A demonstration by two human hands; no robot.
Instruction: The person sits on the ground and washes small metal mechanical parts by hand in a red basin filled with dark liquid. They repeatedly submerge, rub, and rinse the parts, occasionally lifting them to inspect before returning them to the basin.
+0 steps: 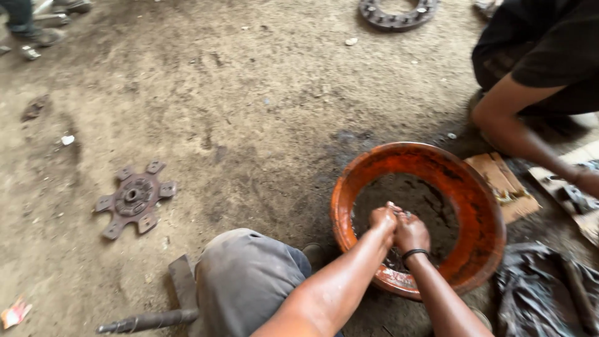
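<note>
My left hand (382, 219) and my right hand (412, 233) are pressed together, fingers curled, inside a round orange basin (480, 206) that sits on the dirt floor. Dark, dirty liquid (424, 200) fills the bottom of the basin. A small pale part (399, 214) shows between the fingers of both hands; I cannot make out what it is. A black band circles my right wrist. My knee in grey trousers (243, 281) is just left of the basin.
A rusty star-shaped metal disc (135, 198) lies on the floor at left, and a metal ring (397, 14) at the top. A metal bar (150, 320) lies by my knee. Another person's arm (511, 128) reaches down at right, beside cardboard (502, 184) and dark plastic sheeting (543, 287).
</note>
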